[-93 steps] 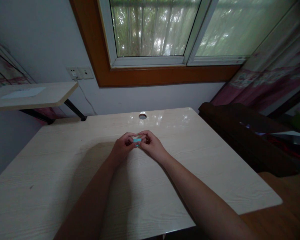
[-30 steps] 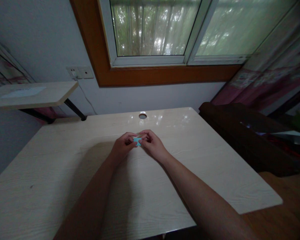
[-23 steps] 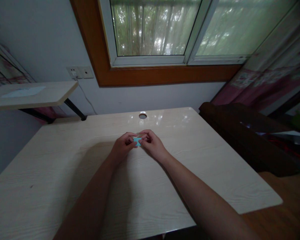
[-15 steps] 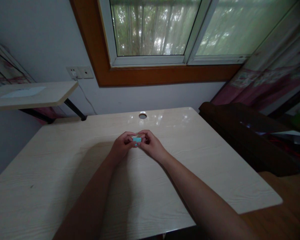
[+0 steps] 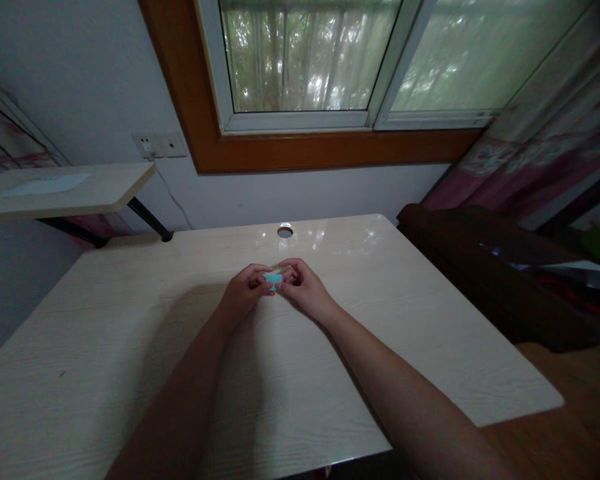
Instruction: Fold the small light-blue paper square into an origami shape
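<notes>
A small light-blue piece [image 5: 273,279], perhaps folded paper, is pinched between both hands over the middle of the pale wooden table [image 5: 180,373]. My left hand [image 5: 243,288] is closed on its left side, thumb in front and fingers behind. On the right side my right hand [image 5: 305,288] grips it the same way, with the index finger raised along the top. The fingers cover the piece's edges, so its full shape is hidden.
A round cable hole [image 5: 285,231] lies near the table's back edge. At the left, a raised shelf [image 5: 105,187] on black legs bears a paper sheet [image 5: 45,185]. Dark wooden furniture [image 5: 455,267] stands beyond the right edge. A window [image 5: 310,67] is behind.
My right index finger has lifted slightly along the top of the blue piece. Both hands otherwise stay in the same place, still pinching it.
</notes>
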A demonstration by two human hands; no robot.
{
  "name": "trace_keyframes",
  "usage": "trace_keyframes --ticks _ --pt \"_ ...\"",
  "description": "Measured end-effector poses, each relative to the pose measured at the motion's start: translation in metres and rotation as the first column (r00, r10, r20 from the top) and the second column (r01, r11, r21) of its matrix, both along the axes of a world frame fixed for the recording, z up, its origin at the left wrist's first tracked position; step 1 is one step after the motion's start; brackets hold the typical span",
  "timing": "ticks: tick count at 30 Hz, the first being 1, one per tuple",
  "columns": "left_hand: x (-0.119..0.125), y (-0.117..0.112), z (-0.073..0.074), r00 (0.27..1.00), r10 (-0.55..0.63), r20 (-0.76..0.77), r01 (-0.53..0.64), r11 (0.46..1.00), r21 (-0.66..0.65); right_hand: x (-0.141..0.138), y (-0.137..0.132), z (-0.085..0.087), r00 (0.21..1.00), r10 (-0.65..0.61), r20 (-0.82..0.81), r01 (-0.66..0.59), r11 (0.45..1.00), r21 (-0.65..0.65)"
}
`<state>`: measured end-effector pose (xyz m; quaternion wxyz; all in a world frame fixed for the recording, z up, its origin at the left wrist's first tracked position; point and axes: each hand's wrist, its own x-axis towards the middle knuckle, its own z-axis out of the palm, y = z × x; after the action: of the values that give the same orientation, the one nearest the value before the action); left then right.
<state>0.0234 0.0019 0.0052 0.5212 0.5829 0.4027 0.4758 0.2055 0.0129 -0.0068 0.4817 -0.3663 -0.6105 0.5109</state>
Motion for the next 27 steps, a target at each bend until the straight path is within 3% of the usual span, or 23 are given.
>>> trace_keyframes --ticks 15,27 --pt "0.0003 -0.0011 0.0032 0.991 -0.038 -0.128 0.044 0.998 0.041 0.0020 -0.0009 0.0024 0.997 0.011 -0.071 -0.012 1.000 -0.013" --pt "-0.0003 -0.0003 0.0015 0.993 -0.030 -0.117 0.036 0.998 0.046 0.0022 -0.0028 0.0046 0.999 0.001 -0.046 0.000 1.000 0.008"
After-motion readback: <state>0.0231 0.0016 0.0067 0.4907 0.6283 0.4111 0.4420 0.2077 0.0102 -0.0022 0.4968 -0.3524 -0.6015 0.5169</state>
